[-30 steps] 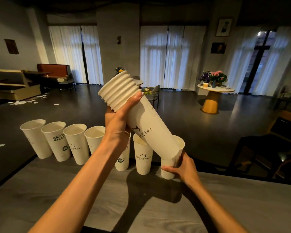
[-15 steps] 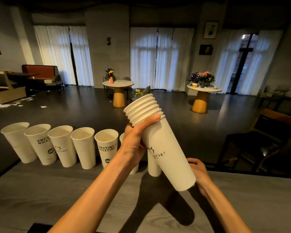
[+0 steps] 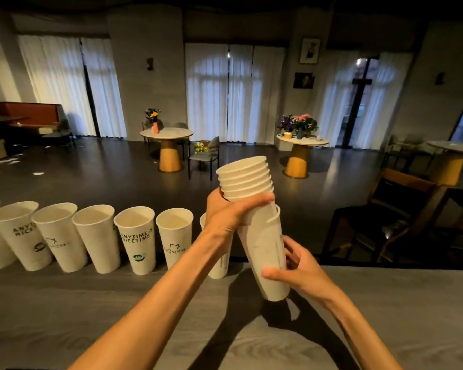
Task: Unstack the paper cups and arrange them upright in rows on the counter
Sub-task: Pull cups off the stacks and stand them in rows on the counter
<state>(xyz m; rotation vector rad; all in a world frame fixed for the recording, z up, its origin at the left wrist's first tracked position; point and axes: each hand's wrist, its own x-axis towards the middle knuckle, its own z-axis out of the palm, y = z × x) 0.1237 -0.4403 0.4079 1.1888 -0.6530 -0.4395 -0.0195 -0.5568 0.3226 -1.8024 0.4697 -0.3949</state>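
Dim café room behind, grey wooden table (image 3: 64, 316) in front. Since 1 second ago the stack of white paper cups (image 3: 254, 225) has come upright and its outermost cup is sliding off: left hand (image 3: 225, 217) clamps the rims, right hand (image 3: 297, 265) grips that cup. Beside them stands a row of upright white paper cups (image 3: 134, 236).

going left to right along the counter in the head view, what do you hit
Row of upright paper cups → left hand gripping the stack of cups near its rims → right hand around the stack's bottom cup → bare counter.
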